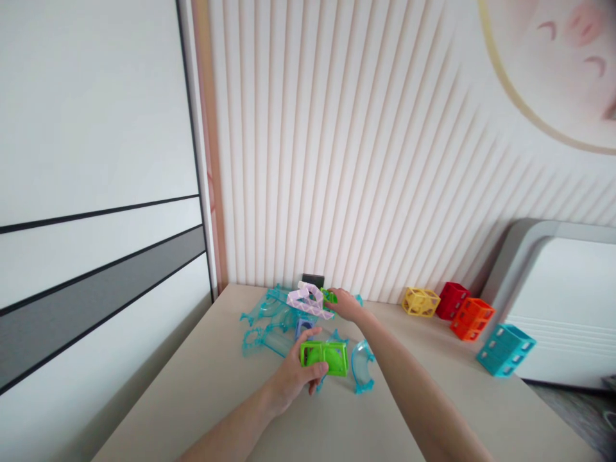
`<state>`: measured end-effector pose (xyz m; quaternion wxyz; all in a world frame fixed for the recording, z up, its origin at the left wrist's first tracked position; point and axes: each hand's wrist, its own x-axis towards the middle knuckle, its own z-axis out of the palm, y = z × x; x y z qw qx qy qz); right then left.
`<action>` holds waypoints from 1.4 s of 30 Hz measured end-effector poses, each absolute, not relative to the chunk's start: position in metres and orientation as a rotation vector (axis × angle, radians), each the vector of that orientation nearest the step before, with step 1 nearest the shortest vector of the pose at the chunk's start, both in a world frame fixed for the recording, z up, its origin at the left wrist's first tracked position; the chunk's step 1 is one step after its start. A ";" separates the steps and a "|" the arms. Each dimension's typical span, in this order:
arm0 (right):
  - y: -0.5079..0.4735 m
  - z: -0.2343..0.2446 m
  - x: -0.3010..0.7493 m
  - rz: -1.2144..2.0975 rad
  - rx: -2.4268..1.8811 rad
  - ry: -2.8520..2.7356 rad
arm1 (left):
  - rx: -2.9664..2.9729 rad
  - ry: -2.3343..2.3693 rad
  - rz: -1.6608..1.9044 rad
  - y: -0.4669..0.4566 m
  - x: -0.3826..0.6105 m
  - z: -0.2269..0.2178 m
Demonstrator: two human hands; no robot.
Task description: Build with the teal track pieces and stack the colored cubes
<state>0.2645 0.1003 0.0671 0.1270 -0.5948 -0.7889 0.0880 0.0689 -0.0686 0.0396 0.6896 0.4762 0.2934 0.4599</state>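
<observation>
My left hand is closed around a bright green block frame made of two joined open squares, thumb across its front. Farther back, my right hand has its fingers at a smaller green block, beside a pale purple zigzag piece. The fingertips of that hand are partly hidden, but they appear to grip the green block. A blue-violet block stands just behind my left hand. Clear turquoise track pieces lie around and under both hands.
A curved turquoise track piece lies right of the left hand. Along the table's right side stand yellow, red, orange and teal block frames. A dark box sits against the ribbed wall.
</observation>
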 end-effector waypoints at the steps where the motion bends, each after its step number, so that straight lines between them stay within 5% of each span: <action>1: 0.099 0.067 0.264 0.240 -1.738 -2.282 | 1.061 0.664 1.028 -0.069 0.069 0.040; 42: 0.077 0.050 0.299 0.342 -1.627 -1.553 | 1.006 0.680 1.020 -0.068 0.066 0.034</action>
